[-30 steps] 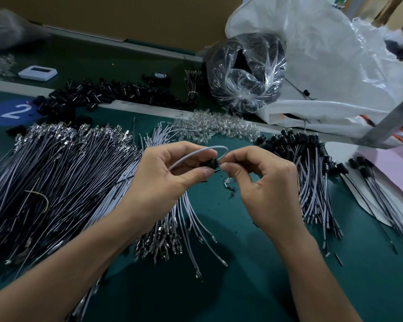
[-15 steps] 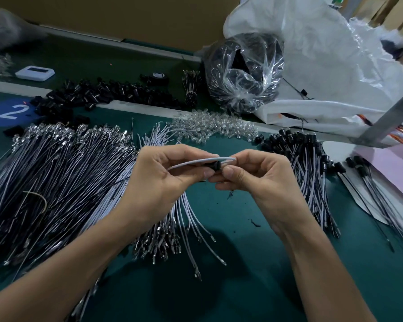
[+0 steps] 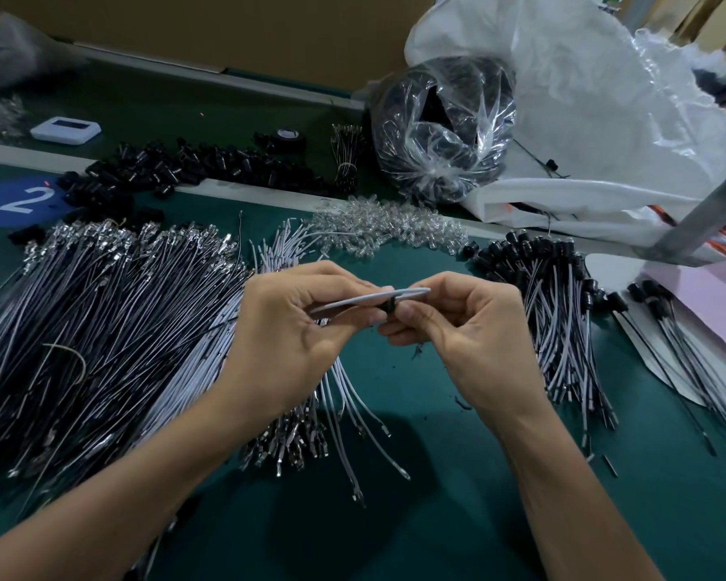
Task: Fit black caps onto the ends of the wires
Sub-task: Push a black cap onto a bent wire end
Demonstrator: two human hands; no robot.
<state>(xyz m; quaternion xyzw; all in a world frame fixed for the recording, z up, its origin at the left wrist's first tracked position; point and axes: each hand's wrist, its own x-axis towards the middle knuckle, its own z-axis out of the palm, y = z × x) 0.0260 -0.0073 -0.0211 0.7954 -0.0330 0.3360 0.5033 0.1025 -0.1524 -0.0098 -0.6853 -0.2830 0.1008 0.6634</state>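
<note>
Both hands are up over the middle of the counter [image 3: 436, 517], fingertips nearly meeting. Left hand [image 3: 286, 329] pinches a white wire [image 3: 353, 300] btw thumb and fingers. Right hand [image 3: 466, 333] is curled in, w/ thumb and forefinger pinching the black cap [image 3: 388, 309], which sits on the wire right where the two hands meet. Wire runs flat-ish from the left fingers across to just over the right ones. Can't tell how far on the cap is, fingers cover most of it.

Around them:
- 9 o'clock: huge pile of dark wires [image 3: 101, 320] w/ metal terminals.
- 6 o'clock: a smaller fan of white wires [image 3: 353, 396], partly under the left hand.
- 3 o'clock: bundle of capped wires [image 3: 558, 308], caps pointing to 12, and a few more further out beside a pink sheet [image 3: 713, 299].
- 12 o'clock: heap of clear LED-looking bits [image 3: 386, 230], w/ a roll of black tape [image 3: 288, 138] beyond it.
- 10-11 o'clock: loose black caps [image 3: 177, 169] strewn in a long heap, near a blue sticker [image 3: 22, 199] w/ a "2" on it.
- 11 o'clock, further back: small white gadget [image 3: 66, 130].
- 1 o'clock: clear plastic bag [image 3: 441, 127] of black parts, w/ a big white bag [image 3: 583, 98] behind it.
</note>
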